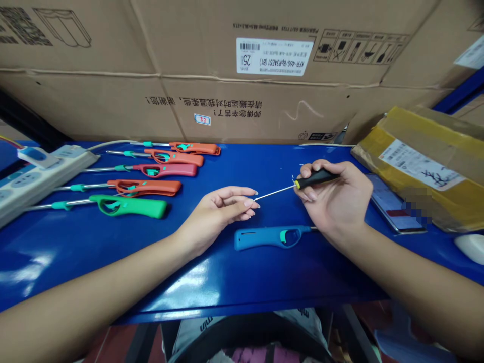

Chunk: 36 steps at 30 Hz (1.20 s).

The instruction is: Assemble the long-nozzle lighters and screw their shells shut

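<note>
Blue desk (pixel 280 287) bearing a blue lighter (pixel 260 238): right fingers (pixel 310 193) grip a screwdriver (pixel 317 178), left fingers (pixel 241 206) pinch its tip, presumably to steady it.

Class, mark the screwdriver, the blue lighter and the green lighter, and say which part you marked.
Screwdriver (pixel 320 177): head view, on its black handle.
Blue lighter (pixel 260 238): head view, on its blue grip.
Green lighter (pixel 136 206): head view, on its green grip.
</note>
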{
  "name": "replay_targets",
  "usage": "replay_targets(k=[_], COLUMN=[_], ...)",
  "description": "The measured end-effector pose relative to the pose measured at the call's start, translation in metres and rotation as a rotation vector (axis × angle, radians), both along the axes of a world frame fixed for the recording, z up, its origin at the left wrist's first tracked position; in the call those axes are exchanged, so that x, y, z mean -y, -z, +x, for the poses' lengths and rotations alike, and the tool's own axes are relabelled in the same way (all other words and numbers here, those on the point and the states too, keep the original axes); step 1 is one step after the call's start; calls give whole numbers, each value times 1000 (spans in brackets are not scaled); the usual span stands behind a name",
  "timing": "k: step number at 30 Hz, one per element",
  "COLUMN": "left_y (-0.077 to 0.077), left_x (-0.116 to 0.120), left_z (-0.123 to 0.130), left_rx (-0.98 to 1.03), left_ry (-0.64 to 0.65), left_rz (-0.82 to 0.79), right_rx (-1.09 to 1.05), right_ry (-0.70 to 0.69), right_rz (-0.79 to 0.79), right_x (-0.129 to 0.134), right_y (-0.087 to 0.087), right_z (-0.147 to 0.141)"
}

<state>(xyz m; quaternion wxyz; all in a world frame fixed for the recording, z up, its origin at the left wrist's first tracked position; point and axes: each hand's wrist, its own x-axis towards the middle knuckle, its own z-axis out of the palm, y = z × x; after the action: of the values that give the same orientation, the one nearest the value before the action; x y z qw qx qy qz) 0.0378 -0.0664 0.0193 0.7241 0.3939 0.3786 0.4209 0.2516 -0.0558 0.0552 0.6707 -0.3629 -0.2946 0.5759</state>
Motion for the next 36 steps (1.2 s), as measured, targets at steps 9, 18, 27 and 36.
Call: replay_targets(k=[9,18,27,36], left_y=[-3,-3,-3,-3], left_x=[1,1,2,1], left_z=[1,0,0,-1], left_rx=[-31,-4,0,5], left_ry=[-15,4,-3,-19], left_rz=[-3,1,7,-6], right_rx=[57,73,92,136], right_ry=[-54,-78,-76,-95], right_rz=[56,76,113,127], right_x=[3,2,4,4], right_y=[0,1,-1,-3], right_z=[3,5,3,-1])
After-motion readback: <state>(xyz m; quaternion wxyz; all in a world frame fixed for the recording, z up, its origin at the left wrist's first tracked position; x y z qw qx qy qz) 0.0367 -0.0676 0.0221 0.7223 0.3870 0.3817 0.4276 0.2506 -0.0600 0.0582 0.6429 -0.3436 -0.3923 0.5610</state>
